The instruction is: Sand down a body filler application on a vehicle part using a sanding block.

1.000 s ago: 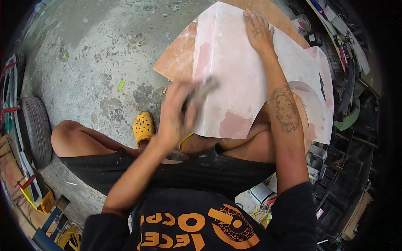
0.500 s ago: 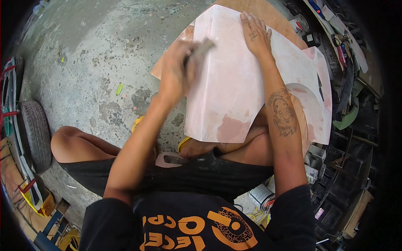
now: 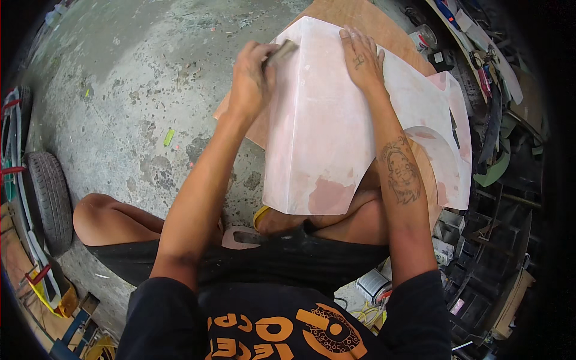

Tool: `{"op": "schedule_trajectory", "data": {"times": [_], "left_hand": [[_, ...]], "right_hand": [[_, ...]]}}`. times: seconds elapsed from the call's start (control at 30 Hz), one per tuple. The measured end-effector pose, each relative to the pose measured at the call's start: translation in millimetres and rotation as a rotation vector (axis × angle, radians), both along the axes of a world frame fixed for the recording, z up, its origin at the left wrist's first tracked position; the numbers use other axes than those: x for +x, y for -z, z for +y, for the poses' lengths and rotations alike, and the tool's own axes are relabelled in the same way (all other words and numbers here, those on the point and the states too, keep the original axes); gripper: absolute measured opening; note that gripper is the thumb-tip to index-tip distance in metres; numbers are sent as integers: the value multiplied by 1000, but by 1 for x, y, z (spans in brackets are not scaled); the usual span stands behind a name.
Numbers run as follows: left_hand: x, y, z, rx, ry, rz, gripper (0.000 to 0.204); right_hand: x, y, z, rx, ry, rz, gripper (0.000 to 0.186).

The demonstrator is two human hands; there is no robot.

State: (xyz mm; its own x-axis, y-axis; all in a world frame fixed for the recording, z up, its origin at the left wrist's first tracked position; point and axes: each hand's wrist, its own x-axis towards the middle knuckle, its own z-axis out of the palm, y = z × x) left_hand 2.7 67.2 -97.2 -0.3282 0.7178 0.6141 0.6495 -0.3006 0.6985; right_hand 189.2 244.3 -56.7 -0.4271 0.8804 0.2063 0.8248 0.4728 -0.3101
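A large white-and-pink panel, with a ridge down its left side and a curved cut-out on the right, lies in front of me over my crossed legs. In my left hand is a small greyish-brown sanding block, gripped between thumb and fingers at the panel's far left edge. The block tilts against the sloping side face; my hand hides part of it. My right hand lies flat on the far part of the panel's top, fingers stretched out and holding nothing.
Under the panel is a brown wooden board on the stained concrete floor. A tyre stands at the left. To the right are cans, a paint tin near my thigh, and dark cluttered parts.
My left hand has moved the sanding block farther away along the panel's left edge. The right hand stays flat on the panel. The whole view has shifted slightly.
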Motion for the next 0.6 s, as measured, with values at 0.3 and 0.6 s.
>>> {"op": "schedule_trajectory", "data": {"times": [0.3, 0.6], "left_hand": [[48, -35, -48, -85, 165, -129, 31], [20, -28, -11, -52, 89, -45, 28]], "right_hand": [[22, -2, 6, 11, 44, -31, 70], [27, 1, 5, -11, 70, -22, 70]]}}
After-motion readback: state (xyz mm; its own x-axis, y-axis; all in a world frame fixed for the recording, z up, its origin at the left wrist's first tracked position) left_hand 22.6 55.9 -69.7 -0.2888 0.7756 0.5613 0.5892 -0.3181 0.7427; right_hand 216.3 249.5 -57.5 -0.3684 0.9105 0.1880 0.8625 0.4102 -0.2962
